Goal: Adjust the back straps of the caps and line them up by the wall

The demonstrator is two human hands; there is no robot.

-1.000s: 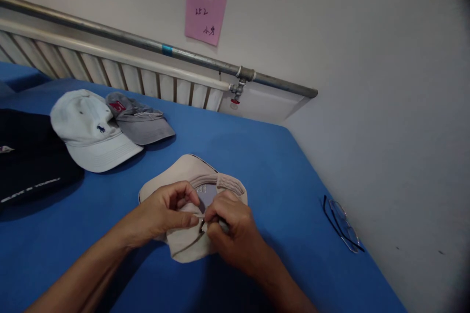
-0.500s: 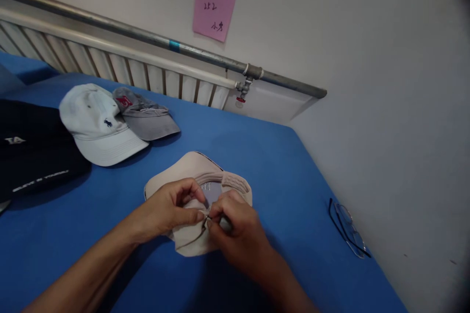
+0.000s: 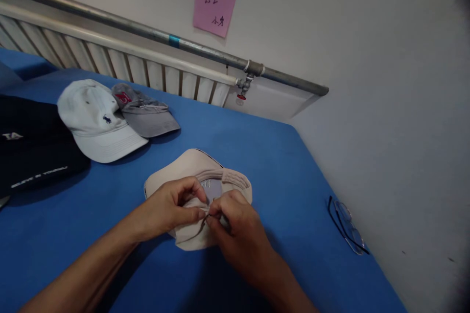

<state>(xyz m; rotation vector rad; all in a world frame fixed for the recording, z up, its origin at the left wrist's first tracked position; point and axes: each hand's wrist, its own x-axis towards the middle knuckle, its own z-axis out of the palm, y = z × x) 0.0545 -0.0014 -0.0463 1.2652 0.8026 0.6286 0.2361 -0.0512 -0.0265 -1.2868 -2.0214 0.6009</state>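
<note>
The beige cap [image 3: 189, 168] lies on the near middle of the blue tabletop [image 3: 264, 156], its inner band exposed. The left hand [image 3: 172, 208] holds its near part between thumb and fingers; the right hand [image 3: 235, 220] pinches narrowly alongside, on the same cap. A white cap [image 3: 95, 112] and grey cap [image 3: 150, 120] rest far left; eyeglasses [image 3: 345, 227] lie right.
</note>
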